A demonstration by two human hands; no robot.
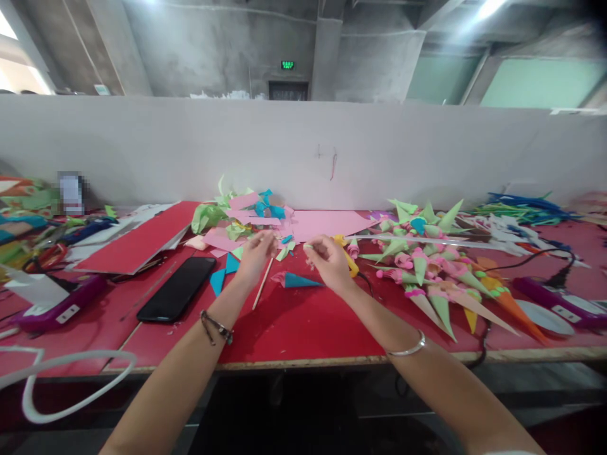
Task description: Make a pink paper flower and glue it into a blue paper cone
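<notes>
My left hand (258, 254) is raised over the table with thumb and fingers pinched together; what they hold, if anything, is too small to name. Facing it, my right hand (331, 260) is also pinched, with a tiny pale bit at its fingertips that I cannot make out. Between and below the hands lies a blue paper cone (301, 282) with a pink rolled paper end. A thin wooden stick (263, 284) slants down beside my left hand. Blue paper triangles (218, 281) are left of that hand. Partly behind my right hand sits a yellow tool (352, 265), probably a glue gun.
A black phone (177, 289) lies at left, near red card sheets (142, 237). Many finished paper cones (422, 259) are heaped at right. Purple power strips (564, 303) stand at both sides. Pink paper (327, 224) and scraps lie by the grey partition (237, 145).
</notes>
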